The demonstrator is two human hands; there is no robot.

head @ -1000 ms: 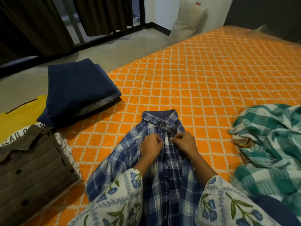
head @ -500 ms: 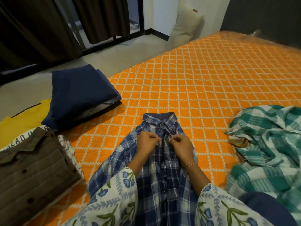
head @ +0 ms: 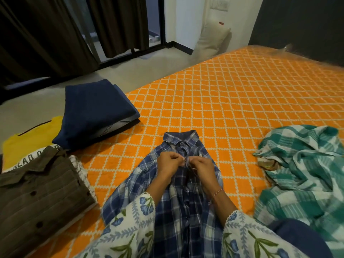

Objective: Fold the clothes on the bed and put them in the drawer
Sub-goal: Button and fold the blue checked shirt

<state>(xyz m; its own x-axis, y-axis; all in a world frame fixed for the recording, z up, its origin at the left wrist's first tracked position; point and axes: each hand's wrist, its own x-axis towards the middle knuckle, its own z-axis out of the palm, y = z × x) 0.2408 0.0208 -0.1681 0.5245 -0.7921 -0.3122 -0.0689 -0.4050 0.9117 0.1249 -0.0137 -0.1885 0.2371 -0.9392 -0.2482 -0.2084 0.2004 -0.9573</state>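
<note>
A blue plaid shirt (head: pixel 178 205) lies front-up on the orange bed cover (head: pixel 232 101), collar pointing away from me. My left hand (head: pixel 170 163) pinches the left edge of its button placket just below the collar. My right hand (head: pixel 202 167) pinches the right edge there, and both sets of fingertips meet at the shirt's centre line. A crumpled green and white checked cloth (head: pixel 305 174) lies unfolded to the right. No drawer is in view.
Folded clothes sit at the left: a dark blue stack (head: pixel 96 110), a yellow garment (head: pixel 28 144), and a brown buttoned shirt (head: pixel 37 198) atop a white printed one. Beyond the bed's left edge are grey floor, dark curtains and a beige pillow (head: pixel 212 41) against the wall.
Both hands stay at the shirt's placket below the collar, with the fingertips drawn closer together. The view has tilted up a little, showing more of the room.
</note>
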